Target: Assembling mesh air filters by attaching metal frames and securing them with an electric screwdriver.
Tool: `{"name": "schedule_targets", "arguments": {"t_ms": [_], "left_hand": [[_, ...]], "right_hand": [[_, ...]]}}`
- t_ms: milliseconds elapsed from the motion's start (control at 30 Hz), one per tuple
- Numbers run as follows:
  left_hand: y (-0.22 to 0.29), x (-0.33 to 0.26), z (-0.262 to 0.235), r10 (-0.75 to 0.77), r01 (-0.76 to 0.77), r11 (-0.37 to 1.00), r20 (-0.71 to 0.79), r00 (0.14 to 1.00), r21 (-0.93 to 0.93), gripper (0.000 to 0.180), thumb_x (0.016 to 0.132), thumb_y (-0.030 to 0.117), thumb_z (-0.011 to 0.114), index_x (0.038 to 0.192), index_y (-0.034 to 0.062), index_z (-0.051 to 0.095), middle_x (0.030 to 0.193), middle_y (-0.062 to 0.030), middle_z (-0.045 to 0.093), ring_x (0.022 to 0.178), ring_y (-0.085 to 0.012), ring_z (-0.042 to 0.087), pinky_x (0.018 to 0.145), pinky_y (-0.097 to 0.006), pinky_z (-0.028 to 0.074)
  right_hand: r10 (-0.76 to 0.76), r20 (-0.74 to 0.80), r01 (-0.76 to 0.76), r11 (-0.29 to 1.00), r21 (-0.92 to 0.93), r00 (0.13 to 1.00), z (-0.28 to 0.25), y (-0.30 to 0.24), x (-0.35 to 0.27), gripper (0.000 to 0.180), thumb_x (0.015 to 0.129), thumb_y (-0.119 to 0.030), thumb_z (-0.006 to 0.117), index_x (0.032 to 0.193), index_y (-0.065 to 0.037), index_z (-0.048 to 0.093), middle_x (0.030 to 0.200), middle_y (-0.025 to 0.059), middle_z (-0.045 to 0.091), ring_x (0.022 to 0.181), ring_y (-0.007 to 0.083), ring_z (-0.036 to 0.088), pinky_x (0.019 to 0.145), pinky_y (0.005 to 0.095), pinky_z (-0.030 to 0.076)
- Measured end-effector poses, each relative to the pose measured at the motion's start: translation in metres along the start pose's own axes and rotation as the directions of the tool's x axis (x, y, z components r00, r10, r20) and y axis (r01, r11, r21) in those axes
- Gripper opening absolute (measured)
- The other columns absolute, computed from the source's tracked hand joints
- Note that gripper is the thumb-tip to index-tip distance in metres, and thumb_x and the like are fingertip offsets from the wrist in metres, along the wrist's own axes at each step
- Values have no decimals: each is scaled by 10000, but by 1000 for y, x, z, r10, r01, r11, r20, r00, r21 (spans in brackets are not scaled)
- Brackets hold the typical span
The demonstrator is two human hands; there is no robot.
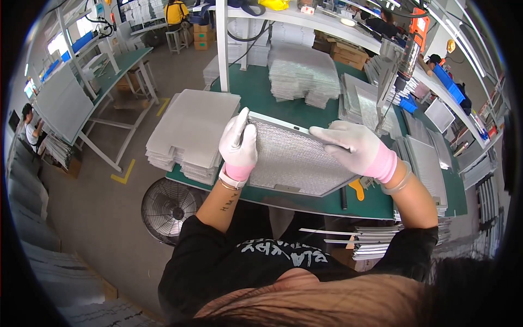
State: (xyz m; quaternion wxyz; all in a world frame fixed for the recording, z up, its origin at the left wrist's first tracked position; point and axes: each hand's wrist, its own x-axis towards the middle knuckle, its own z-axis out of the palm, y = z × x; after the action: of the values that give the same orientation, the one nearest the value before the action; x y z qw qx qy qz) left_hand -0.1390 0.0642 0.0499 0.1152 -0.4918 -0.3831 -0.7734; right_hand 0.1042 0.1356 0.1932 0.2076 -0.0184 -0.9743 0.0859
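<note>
A rectangular metal mesh filter panel (297,161) with a thin metal frame is held tilted over the green table, its lower edge toward me. My left hand (238,143), in a white glove with a pink cuff, grips the panel's upper left corner, its index finger pointing up along the edge. My right hand (355,146), gloved the same way, is closed on the upper right part of the frame, fingers lying along the top rail. A small dark slot shows in that rail between the hands. The fingertips behind the panel are hidden.
Pale sheets (193,122) are stacked at the left, mesh sheets (302,68) at the back. More panels (425,163) lie at the right under a hanging orange power screwdriver (417,32). A yellow scraper (357,189) and black rod (344,198) lie by the front edge; a fan (173,211) stands below.
</note>
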Motion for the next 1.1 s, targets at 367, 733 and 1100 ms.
{"name": "schedule_targets", "arguments": {"t_ms": [367,733,1100], "left_hand": [[-7,0,-1,-98,100,992,26,995,-80,331,882,-33,618,1213,-43,627,1008,-75,627,858,-121,574,764,-242,470],[-15,10,-8,-43,60,992,142,989,-113,269,899,0,589,1167,-10,608,1106,-92,602,959,-141,569,833,-260,470],[-22,29,-9,-121,127,992,176,977,-25,293,947,-23,501,1236,21,511,1111,-65,548,960,-125,540,864,-261,449]], "right_hand": [[-7,4,7,1000,22,1000,1,4,-1,612,757,53,675,1342,-93,574,812,138,588,745,319,593,672,401,495],[-13,10,13,1000,16,1000,1,1,1,521,759,48,665,1270,-38,610,799,142,578,734,316,592,662,402,487],[143,-824,-376,922,-90,548,57,18,-109,237,826,42,601,1046,-33,644,883,110,643,738,257,610,708,353,497]]}}
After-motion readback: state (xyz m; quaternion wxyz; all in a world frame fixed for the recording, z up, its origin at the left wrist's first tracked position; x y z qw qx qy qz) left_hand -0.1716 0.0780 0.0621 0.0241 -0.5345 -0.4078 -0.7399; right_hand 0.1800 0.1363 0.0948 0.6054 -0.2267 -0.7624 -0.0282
